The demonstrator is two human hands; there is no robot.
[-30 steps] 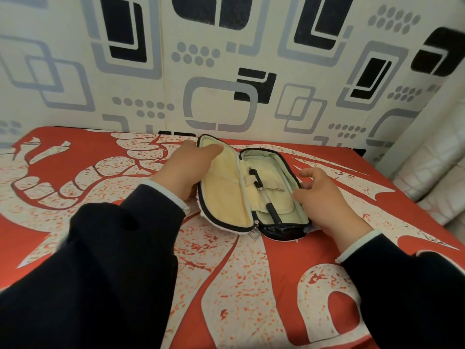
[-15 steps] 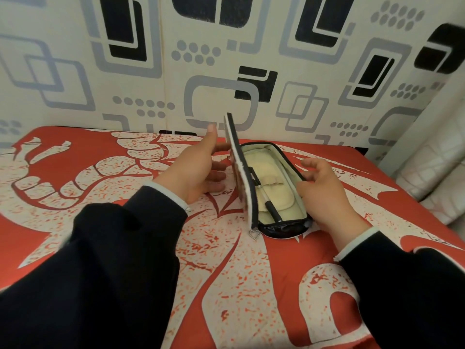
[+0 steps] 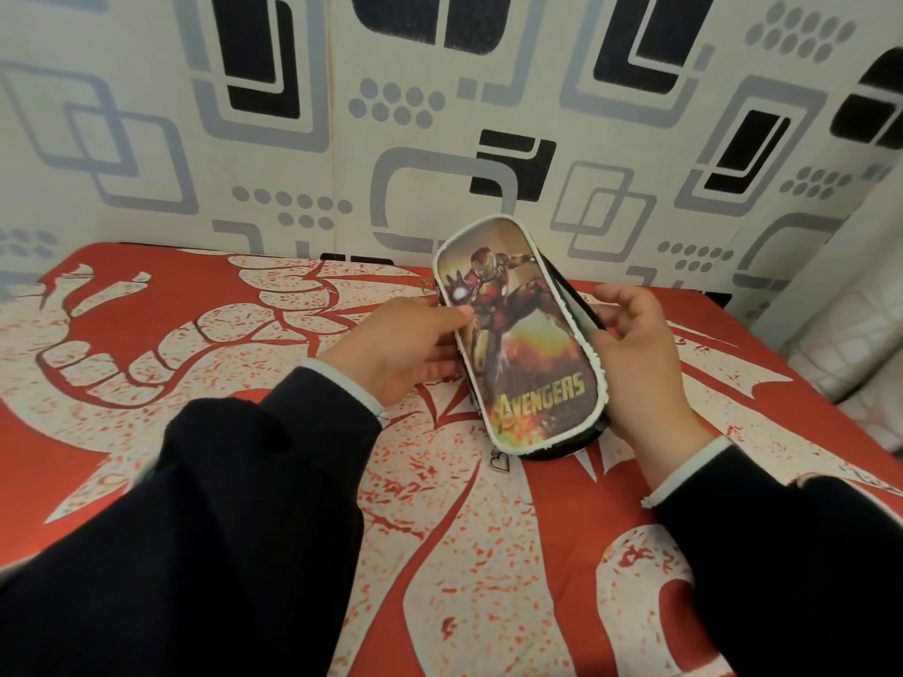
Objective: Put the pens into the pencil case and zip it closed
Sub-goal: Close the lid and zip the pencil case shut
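The pencil case [image 3: 523,334] lies on the red and white patterned cloth [image 3: 146,344] with its printed lid folded down over the base, tilted up at the far end. A gap shows along its right side. My left hand [image 3: 400,349] pinches the lid's left edge between thumb and fingers. My right hand [image 3: 635,364] cups the right side of the case. A small heart-shaped zipper pull [image 3: 499,462] lies at the near left corner. The pens are hidden under the lid.
A wall with grey and black square patterns [image 3: 440,139] rises right behind the cloth. A white quilted surface [image 3: 860,344] borders the right edge. My dark sleeves fill the lower corners.
The lid went from lying flat open, through upright, to folded down over the base. My left hand followed it over to the right; the pen inside is now covered.
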